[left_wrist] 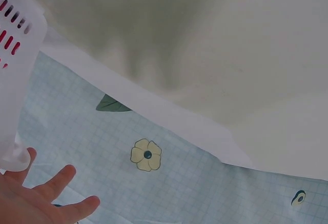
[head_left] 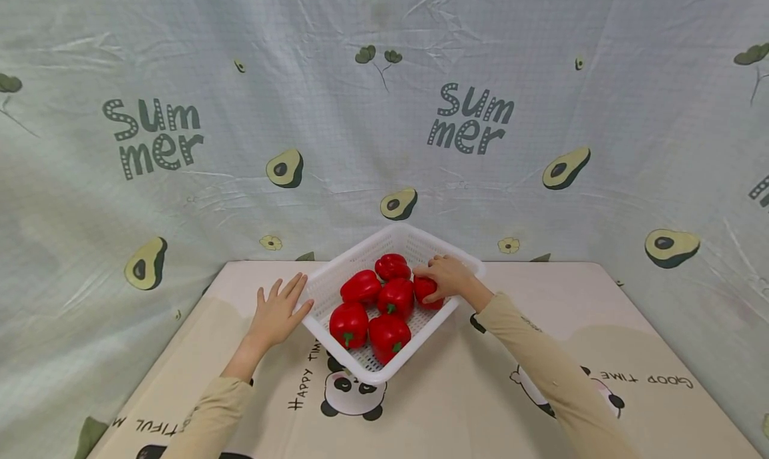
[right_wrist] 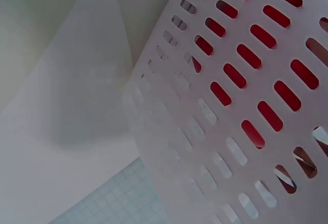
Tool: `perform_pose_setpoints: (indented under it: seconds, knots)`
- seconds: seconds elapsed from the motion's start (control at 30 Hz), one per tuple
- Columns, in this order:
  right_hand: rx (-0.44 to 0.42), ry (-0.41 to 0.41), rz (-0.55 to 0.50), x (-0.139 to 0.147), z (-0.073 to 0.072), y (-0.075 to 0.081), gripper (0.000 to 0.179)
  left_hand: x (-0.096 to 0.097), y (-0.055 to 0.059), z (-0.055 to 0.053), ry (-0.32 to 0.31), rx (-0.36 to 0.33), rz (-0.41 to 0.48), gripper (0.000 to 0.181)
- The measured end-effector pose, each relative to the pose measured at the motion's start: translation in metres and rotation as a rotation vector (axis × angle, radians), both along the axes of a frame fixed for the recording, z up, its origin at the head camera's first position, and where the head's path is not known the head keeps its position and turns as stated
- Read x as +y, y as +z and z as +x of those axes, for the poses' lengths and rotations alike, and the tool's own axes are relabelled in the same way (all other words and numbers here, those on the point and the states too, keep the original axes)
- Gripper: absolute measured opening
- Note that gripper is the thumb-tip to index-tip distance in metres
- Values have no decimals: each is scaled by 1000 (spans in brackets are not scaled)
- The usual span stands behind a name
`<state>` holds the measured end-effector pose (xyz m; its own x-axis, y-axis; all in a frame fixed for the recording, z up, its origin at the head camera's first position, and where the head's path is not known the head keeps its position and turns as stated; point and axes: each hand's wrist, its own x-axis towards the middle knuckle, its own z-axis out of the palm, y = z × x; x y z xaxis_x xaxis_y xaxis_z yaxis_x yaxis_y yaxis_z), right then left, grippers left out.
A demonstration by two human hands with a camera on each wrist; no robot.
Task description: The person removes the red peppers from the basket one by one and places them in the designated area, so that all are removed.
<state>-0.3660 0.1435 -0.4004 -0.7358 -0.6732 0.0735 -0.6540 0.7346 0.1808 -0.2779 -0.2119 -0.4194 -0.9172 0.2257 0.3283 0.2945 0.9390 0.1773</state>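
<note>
A white slotted plastic basket [head_left: 375, 377] sits on the table with one corner pointing toward me. Several red bell peppers [head_left: 390, 335] with green stems lie in it. My right hand [head_left: 447, 277] reaches over the right rim, fingers curled round the rightmost bell pepper [head_left: 425, 287]. At the left corner my left hand [head_left: 278, 312] has its fingers spread, the fingertips right at the rim. In the left wrist view, these fingers [left_wrist: 56, 183] show beside the basket's edge [left_wrist: 25, 80]. The right wrist view holds the basket wall [right_wrist: 179, 116], red showing through its slots; the hand itself is hidden there.
The table [head_left: 480, 405] wears a pale cover printed with pandas and lettering. Right behind the basket, a hanging cloth [head_left: 336, 112] with avocado and "summer" prints closes off the back and both sides.
</note>
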Motion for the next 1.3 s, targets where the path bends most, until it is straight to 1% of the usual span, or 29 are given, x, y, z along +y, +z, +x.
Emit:
perform_pose_setpoints:
  seconds: [0.1, 0.23, 0.5, 0.6, 0.73, 0.87, 1.07, 1.3]
  knots:
    - [-6, -10, 7, -1, -1, 0, 60, 0, 0, 0, 0, -4, 2, 58]
    - [2, -11, 17, -1, -2, -1, 66, 0, 0, 1, -3, 9, 5, 58]
    - [50, 17, 20, 1, -1, 0, 63, 0, -1, 0, 0, 24, 2, 57]
    - [67, 21, 11, 2, 0, 2, 65, 0, -1, 0, 1, 30, 2, 57]
    - [58, 21, -23, 3, 2, 7, 69, 0, -2, 0, -2, 39, 12, 56]
    - [61, 17, -47, 6, 5, 13, 68, 0, -2, 0, -3, 35, 18, 57]
    - [84, 16, -70, 12, 14, 19, 69, 1, -1, 1, 6, 27, 3, 58]
    - [142, 45, -116, 21, 22, 25, 68, 2, 0, 1, 9, 19, -3, 58]
